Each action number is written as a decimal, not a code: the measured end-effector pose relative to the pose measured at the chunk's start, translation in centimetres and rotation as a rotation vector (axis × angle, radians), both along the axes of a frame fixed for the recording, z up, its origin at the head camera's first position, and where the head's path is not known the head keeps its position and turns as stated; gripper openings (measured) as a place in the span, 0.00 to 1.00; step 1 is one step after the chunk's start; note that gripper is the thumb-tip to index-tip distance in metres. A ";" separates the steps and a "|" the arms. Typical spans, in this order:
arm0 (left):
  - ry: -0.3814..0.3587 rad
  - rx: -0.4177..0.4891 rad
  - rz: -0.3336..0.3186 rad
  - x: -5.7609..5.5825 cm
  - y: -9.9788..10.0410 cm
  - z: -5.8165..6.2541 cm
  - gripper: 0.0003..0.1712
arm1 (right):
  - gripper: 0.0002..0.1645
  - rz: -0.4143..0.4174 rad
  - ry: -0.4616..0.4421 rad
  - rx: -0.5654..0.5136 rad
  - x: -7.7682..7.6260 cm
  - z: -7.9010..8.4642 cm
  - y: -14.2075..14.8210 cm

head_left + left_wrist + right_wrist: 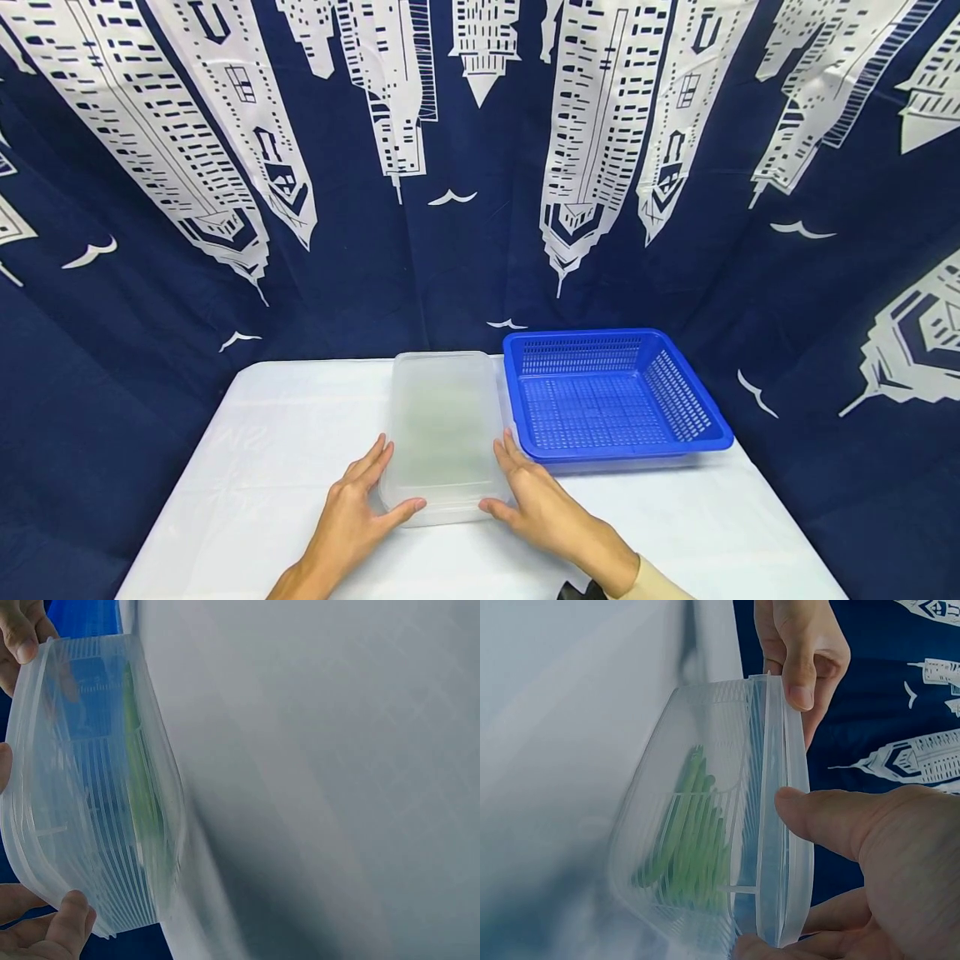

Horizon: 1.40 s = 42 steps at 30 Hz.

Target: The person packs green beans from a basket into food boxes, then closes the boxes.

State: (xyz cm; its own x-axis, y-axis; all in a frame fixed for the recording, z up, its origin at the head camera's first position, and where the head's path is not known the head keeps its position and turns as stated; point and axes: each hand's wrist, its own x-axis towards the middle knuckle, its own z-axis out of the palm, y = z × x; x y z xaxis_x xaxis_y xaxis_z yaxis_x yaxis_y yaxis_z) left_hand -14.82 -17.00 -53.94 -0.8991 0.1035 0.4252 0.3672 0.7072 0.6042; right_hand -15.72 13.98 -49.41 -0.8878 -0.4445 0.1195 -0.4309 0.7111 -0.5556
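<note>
A clear plastic food container (448, 425) with a translucent lid sits on the white table. My left hand (351, 510) holds its near left corner, thumb at the front edge and fingers along the left side. At the near right corner my right hand (546, 510) grips likewise, its thumb on the lid's rim (799, 825) in the right wrist view. Through the container's wall show several slender green sticks (686, 840), lying together on the bottom; their exact kind is unclear. The lid lies over the container; whether it is fully fastened I cannot tell.
A blue perforated plastic basket (517, 400) stands just right of the container, near the back of the table. The white-covered table (277, 442) meets a dark blue curtain (457, 275) with white buildings printed on it.
</note>
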 end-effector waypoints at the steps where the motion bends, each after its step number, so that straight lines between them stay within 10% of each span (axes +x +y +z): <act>1: -0.002 0.000 -0.001 0.1 0.0 0.0 0.57 | 0.54 -0.001 0.000 0.000 0.1 0.0 0.0; 42: 0.075 0.003 -0.041 1.1 -1.0 0.1 0.47 | 0.45 0.006 0.094 0.009 0.4 -0.3 0.8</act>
